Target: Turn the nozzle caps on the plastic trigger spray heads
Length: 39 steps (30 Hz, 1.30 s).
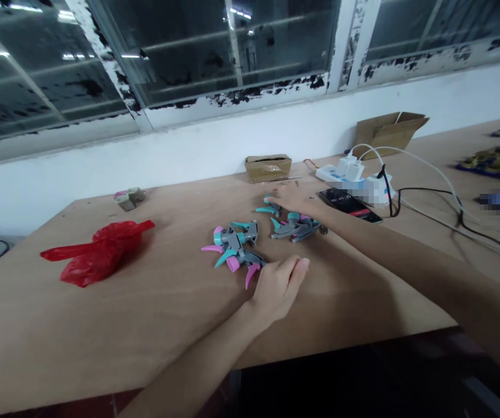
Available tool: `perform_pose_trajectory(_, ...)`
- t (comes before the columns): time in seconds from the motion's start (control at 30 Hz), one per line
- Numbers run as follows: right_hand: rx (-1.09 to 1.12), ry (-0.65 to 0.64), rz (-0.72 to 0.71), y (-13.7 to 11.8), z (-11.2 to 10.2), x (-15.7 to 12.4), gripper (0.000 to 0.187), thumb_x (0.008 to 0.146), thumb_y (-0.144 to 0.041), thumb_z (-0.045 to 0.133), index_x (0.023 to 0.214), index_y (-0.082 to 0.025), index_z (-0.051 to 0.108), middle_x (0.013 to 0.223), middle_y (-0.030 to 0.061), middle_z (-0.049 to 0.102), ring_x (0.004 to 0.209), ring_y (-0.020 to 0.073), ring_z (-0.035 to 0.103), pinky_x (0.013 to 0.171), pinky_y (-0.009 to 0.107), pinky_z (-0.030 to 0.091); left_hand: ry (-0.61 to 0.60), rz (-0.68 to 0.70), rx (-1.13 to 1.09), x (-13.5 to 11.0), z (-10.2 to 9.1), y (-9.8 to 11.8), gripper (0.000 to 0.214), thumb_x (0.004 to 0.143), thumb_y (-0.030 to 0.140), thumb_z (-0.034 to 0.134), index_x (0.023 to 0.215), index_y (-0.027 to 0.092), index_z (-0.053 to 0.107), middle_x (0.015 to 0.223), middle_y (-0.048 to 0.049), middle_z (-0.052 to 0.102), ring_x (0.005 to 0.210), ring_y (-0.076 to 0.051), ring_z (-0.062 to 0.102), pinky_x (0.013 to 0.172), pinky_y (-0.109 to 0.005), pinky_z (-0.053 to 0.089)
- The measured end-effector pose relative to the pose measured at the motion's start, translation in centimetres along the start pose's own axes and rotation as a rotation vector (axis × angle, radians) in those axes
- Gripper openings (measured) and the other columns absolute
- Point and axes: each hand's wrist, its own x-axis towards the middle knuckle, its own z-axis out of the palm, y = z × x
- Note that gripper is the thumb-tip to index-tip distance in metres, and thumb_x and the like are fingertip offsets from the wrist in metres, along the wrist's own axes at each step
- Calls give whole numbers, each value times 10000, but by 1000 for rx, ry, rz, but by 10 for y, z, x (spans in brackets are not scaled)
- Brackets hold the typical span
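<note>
Several trigger sprayer heads with grey bodies and teal or pink triggers lie on the wooden table in two groups. The left group is a loose pile, and my left hand rests at its near right edge with the fingers curled and closed. Whatever those fingers hold, if anything, is hidden under the hand. Farther back, my right hand reaches over the table, its fingers closed on a grey and teal trigger sprayer head. Just below my right wrist lies the right group.
A red plastic bag lies left, with small grey blocks behind it. Along the wall stand a small cardboard box and a larger carton. A phone, power strip and cables occupy the right side.
</note>
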Motion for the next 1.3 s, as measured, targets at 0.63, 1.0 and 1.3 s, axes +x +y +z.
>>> perform_pose_trajectory(0.63,420,-81,-488,23,-65,-123,402,710,-519,620,1037,-286,628,1005,-4,676,1014,219,578,961,414,321,419,6,6,1,-14,6,124,821,171,528,940,189,499,882,-28,534,784,-132,554,684,-260,471)
perform_pose_trajectory(1.0,481,-134,-667,9,-31,-142,246,781,-333,613,1018,-266,628,946,-7,674,942,146,591,1031,423,173,69,-168,3,10,-4,-5,260,757,127,581,990,204,497,993,-26,493,777,-116,562,633,-239,507)
perform_pose_trajectory(1.3,403,129,-660,12,-10,-161,213,805,-352,567,994,-275,630,833,-22,663,844,145,565,1042,455,140,-36,-163,-7,10,-4,-7,249,764,130,578,987,227,523,972,-9,519,730,-112,565,634,-247,506)
